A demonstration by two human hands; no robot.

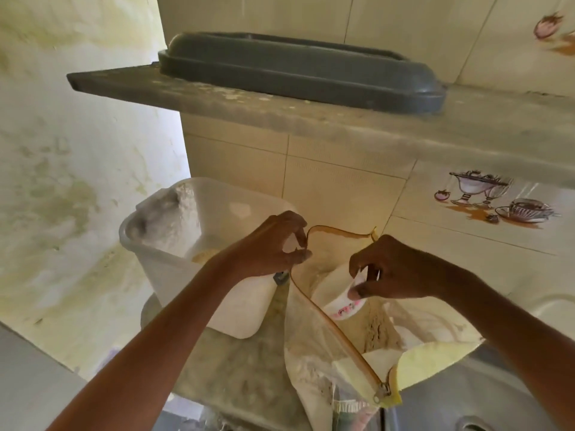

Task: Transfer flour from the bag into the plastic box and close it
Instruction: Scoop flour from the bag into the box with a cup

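Observation:
A clear zip bag (pixel 314 346) of pale flour stands open on the counter, its yellow zipper edge spread wide. My left hand (pixel 273 244) pinches the bag's rim at the far left and holds the mouth open. Inside the bag's mouth, my right hand (pixel 395 269) grips a small white cup (pixel 339 301) tilted into the flour. To the left of the bag stands the translucent plastic box (pixel 174 265), open, with flour dusted on its inner walls and some at the bottom. Its dark grey lid (pixel 298 70) lies on the shelf above.
A stone shelf (pixel 404 135) juts out over the counter, close above the box. Tiled wall with printed tea-set pictures (pixel 494 197) is behind. A steel sink (pixel 485 399) lies at the lower right, beside the bag. The counter (pixel 236 368) carries spilled flour.

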